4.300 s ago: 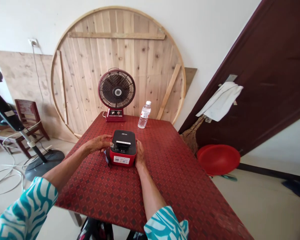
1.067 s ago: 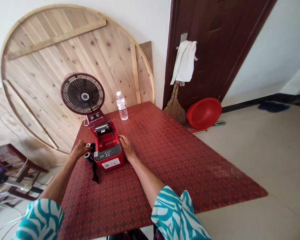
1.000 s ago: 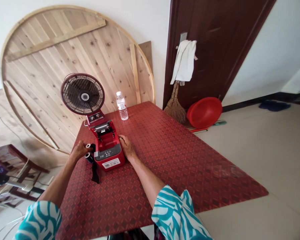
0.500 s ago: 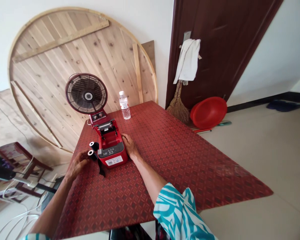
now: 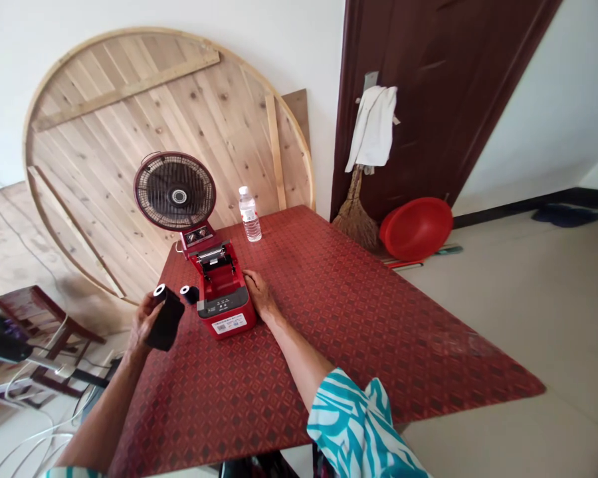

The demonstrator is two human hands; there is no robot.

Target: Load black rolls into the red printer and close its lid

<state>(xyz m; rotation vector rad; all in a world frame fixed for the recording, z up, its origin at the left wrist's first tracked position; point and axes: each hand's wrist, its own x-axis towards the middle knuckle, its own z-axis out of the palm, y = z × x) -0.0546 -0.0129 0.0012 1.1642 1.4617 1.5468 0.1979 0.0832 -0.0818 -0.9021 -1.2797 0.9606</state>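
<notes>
left hand [image 5: 140, 324]: raised at the left edge of the bench [image 5: 359, 318], fingers clenched around a black roll [image 5: 166, 323].
black roll: held tilted with its white core end up, clear of the bench surface, just left of the printer's front corner and not touching it.
second roll [image 5: 189, 294]: lies on the bench just beside the printer's left wall, apart from the held one, white core end showing.
printer [image 5: 222, 300]: red body, grey button panel at the front, white label on the front face. Lid is swung open toward the fan and the inner bay is exposed.
right hand [image 5: 259, 297]: rests on the bench against the printer's right side, fingers released and laid along the wall, gripping nothing.
bench: red patterned cover.
fan [image 5: 175, 194]: red desk fan at the far left corner of the bench, just behind the open lid.
bottle [image 5: 250, 214]: clear, upright, right of the fan near the far edge.
background: round wooden tabletop [image 5: 104, 133] leans on the wall. White cloth [image 5: 373, 129] hangs on the dark door. Red basin [image 5: 416, 227] sits on the floor.
</notes>
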